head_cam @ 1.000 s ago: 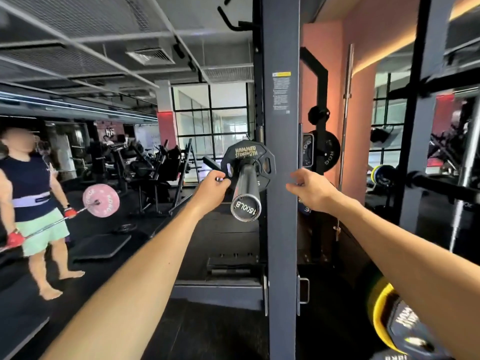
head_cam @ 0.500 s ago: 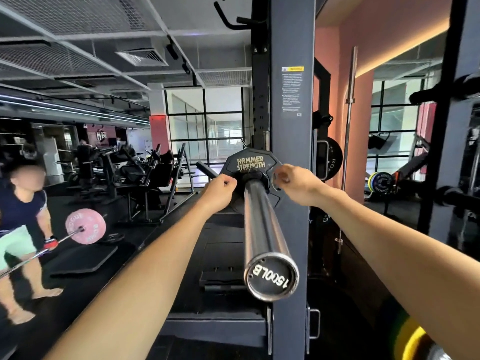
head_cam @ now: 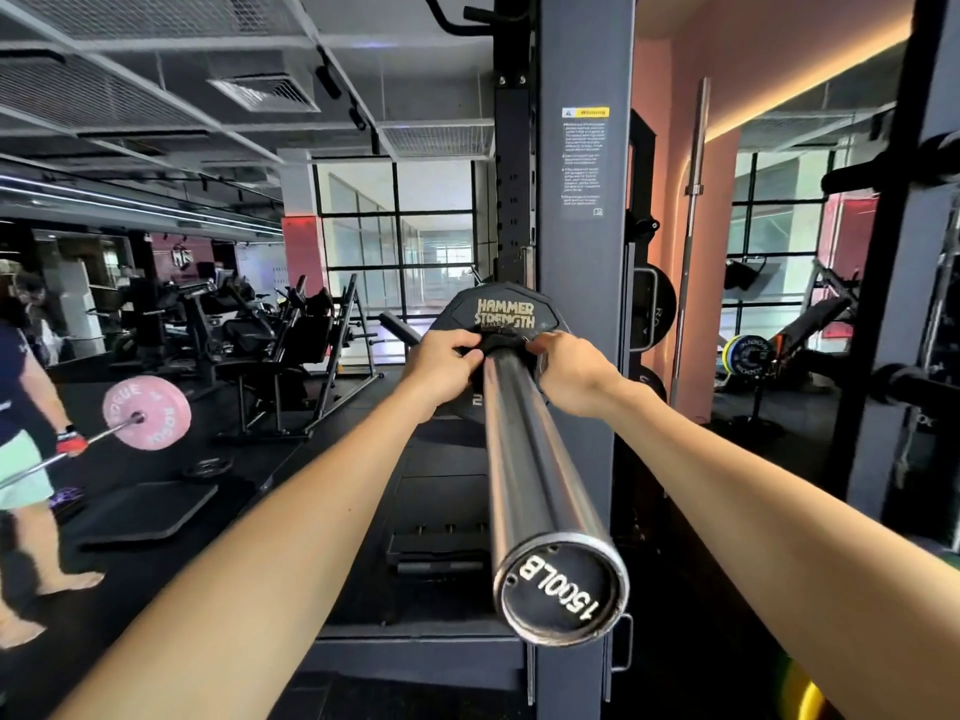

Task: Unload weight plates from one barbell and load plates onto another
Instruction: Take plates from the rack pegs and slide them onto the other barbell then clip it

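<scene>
**Both Hands on the Collar at the Plate**

Where the frame centre meets the dark grey rack post, a chrome barbell sleeve runs from the lower centre up toward the middle, smooth and cylindrical, ending near the camera in a round black cap marked 1500LB. At its far end sits a black weight plate with angular edges and gold HAMMER STRENGTH lettering, matte in finish. Against the plate's face a black collar rings the sleeve. The left hand grips the collar from the left side with curled fingers; the right hand grips it from the right side, fingers likewise curled.

Room: the floor is dark and matte, with a flat black mat at lower left. Ceiling panels at upper left are grey mesh. Tall black-framed windows fill the centre background. A salmon wall stands right of the post, with a bare upright bar beside it. At the left edge a person holds a bar carrying a round pink plate. Black machines stand behind.
</scene>
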{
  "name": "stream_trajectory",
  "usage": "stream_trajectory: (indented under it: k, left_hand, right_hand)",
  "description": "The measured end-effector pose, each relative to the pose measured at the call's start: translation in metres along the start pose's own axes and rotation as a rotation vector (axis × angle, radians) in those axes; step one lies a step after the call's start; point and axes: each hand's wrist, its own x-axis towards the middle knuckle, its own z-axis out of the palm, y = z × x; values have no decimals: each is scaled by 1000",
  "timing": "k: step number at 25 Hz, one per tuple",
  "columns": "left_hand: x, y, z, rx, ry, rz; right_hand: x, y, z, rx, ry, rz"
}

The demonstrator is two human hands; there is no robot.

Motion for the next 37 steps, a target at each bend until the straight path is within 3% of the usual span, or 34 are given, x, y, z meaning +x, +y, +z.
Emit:
stream_trajectory:
  k: [4, 10, 15, 19, 23, 29, 33, 37]
  left_hand:
    - [3, 13, -4, -5, -17, 84]
    - [-1, 5, 0, -267, -63, -169]
    - [7, 14, -1, -164, -54, -144]
    - [2, 34, 0, -62, -191, -223]
    - [3, 46, 6, -34, -283, -344]
    - [7, 41, 12, -239, -345, -388]
    - [0, 44, 11, -330, -309, -403]
    - [-14, 51, 14, -419, -172, -364]
  right_hand:
    - [-1, 10, -1, -25, -59, 36]
    - [9, 11, 1, 94, -14, 9]
    - [18, 10, 1, 169, -5, 104]
    - [38, -7, 2, 179, 24, 244]
    - [55, -12, 4, 225, -75, 395]
    - [67, -6, 6, 163, -101, 289]
    - [71, -5, 9, 113, -48, 250]
    - [73, -5, 13, 61, 2, 246]
